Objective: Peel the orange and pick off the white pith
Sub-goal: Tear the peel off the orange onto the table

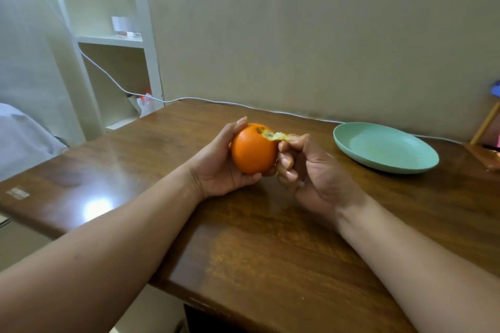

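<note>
The left hand (219, 169) curls round the orange (253, 150), just left of the right hand (311, 170), whose grip pinches a peel strip (275, 136) running from the fruit's top toward it.

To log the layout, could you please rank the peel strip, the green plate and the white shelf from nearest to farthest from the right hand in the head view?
1. The peel strip: pinched by the right hand, atop the orange.
2. The green plate: on the table, to the right.
3. The white shelf: far back left.
</note>
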Demonstrator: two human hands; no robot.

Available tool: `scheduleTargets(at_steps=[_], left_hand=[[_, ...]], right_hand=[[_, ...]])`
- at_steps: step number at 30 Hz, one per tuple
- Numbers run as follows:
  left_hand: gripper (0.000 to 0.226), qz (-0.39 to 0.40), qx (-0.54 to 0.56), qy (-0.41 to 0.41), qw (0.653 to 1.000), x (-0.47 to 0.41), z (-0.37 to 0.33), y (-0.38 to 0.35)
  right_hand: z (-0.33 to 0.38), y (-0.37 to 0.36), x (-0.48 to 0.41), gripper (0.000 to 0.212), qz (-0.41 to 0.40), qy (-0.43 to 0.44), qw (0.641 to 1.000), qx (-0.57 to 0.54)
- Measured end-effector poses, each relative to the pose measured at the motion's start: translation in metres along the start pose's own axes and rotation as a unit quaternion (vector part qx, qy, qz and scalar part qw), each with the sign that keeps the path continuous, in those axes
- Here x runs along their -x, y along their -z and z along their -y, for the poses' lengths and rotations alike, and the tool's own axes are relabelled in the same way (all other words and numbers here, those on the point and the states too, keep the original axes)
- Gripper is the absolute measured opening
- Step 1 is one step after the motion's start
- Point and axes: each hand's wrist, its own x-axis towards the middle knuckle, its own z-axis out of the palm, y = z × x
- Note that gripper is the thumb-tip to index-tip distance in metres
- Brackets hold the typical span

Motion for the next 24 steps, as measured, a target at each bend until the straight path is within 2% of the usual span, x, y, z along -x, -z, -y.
scheduleTargets(at_steps=[4, 7, 8, 9, 10, 12, 13, 14, 16, 18, 21, 22, 24], left_hand=[[0.072, -0.002, 0.018, -0.006, 1.000, -0.003, -0.001, 0.002], [0.073, -0.024, 0.122, -0.014, 0.992, -0.002, -0.005, 0.010], [0.075, -0.035, 0.149, -0.024, 0.988, -0.002, -0.005, 0.014], [0.078, -0.049, 0.149, -0.040, 0.987, -0.002, -0.005, 0.017], [0.081, -0.065, 0.125, -0.057, 0.988, -0.004, -0.005, 0.017], [0.082, -0.091, 0.059, -0.090, 0.990, -0.008, -0.005, 0.014], [0.081, -0.101, 0.033, -0.102, 0.989, -0.010, -0.004, 0.011], [0.080, -0.106, 0.012, -0.111, 0.988, -0.010, -0.004, 0.008], [0.077, -0.112, -0.020, -0.117, 0.987, -0.010, -0.004, 0.005], [0.076, -0.113, -0.045, -0.109, 0.987, -0.010, -0.004, 0.003], [0.072, -0.106, -0.068, -0.098, 0.987, -0.009, -0.004, 0.002], [0.072, -0.105, -0.070, -0.097, 0.987, -0.009, -0.004, 0.002], [0.072, -0.102, -0.073, -0.091, 0.988, -0.009, -0.006, 0.003]], right_hand=[[0.003, -0.008, 0.001, 0.028, 0.005, 0.005, 1.000, -0.002], [0.017, -0.004, 0.003, 0.026, -0.008, 0.045, 0.999, 0.000], [0.022, 0.002, 0.006, 0.028, -0.021, 0.066, 0.996, 0.059], [0.025, 0.008, 0.009, 0.031, -0.040, 0.086, 0.980, 0.176], [0.025, 0.013, 0.013, 0.033, -0.056, 0.093, 0.934, 0.340], [0.019, 0.020, 0.016, 0.030, -0.036, 0.057, 0.776, 0.627], [0.015, 0.020, 0.015, 0.025, -0.009, 0.032, 0.709, 0.705], [0.012, 0.018, 0.014, 0.021, 0.005, 0.022, 0.667, 0.744], [0.013, 0.009, 0.014, 0.028, 0.004, 0.036, 0.626, 0.779], [0.017, 0.003, 0.016, 0.032, 0.003, 0.043, 0.624, 0.780], [0.018, 0.002, 0.020, 0.018, -0.001, 0.039, 0.683, 0.730], [0.018, 0.003, 0.020, 0.020, 0.001, 0.037, 0.697, 0.716], [0.016, 0.005, 0.020, 0.028, 0.000, 0.049, 0.692, 0.721]])
